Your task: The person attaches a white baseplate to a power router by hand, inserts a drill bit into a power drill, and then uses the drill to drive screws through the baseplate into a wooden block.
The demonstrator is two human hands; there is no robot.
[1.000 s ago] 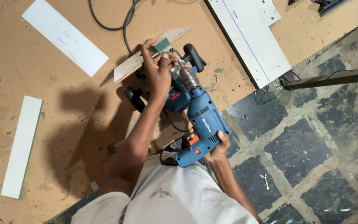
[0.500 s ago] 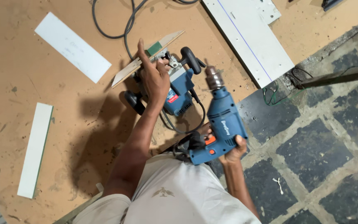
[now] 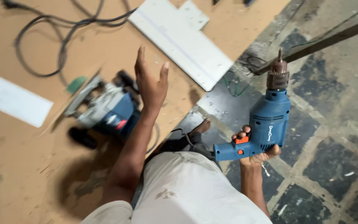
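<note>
Fingers of the left hand point(image 3: 151, 85) spread empty in the air just right of the blue router point(image 3: 104, 111) on brown board point(image 3: 30, 166), while the right hand point(image 3: 257, 150) grips the blue drill point(image 3: 266, 124), chuck pointing away.

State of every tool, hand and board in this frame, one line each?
Blue drill: held upright, chuck up, off the floor.
Right hand: gripping the drill's handle.
Left hand: raised, open, empty.
Blue router: lying on the brown board, untouched.
White panel: flat on the board.
Black cable: loose, looped.
</note>
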